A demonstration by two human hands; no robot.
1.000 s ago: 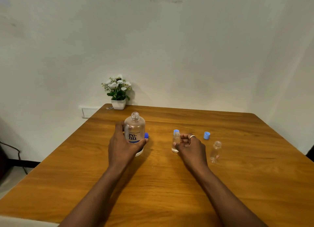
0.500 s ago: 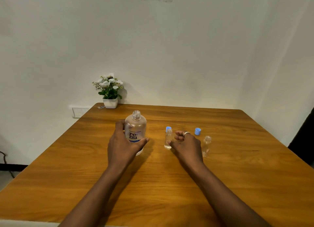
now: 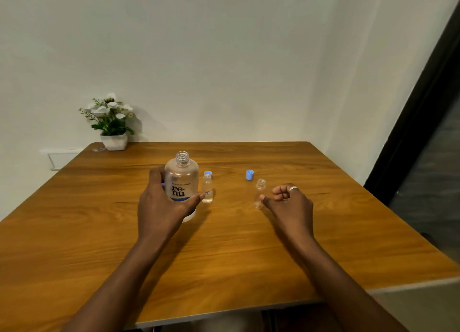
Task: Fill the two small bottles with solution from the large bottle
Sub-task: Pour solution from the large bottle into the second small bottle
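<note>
The large clear "re-nu" bottle (image 3: 181,180) stands uncapped on the wooden table (image 3: 224,244), and my left hand (image 3: 161,205) is wrapped around its lower half. Just to its right stands a small bottle (image 3: 207,189) holding some clear liquid, with a blue cap (image 3: 208,173) behind it. Further right is the second small bottle (image 3: 259,195), uncapped and looking empty, with its blue cap (image 3: 250,174) behind it. My right hand (image 3: 291,203) sits beside that bottle with fingers loosely curled. Its thumb tip is at the bottle's side, and the hand grips nothing.
A white pot of artificial flowers (image 3: 113,125) stands at the table's far left corner, by the wall. A wall socket (image 3: 59,158) is left of the table. A dark door frame (image 3: 420,112) runs down the right side.
My right hand let go of the liquid-holding small bottle and moved right to the empty one. My left hand kept hold of the large bottle. The camera view shifted.
</note>
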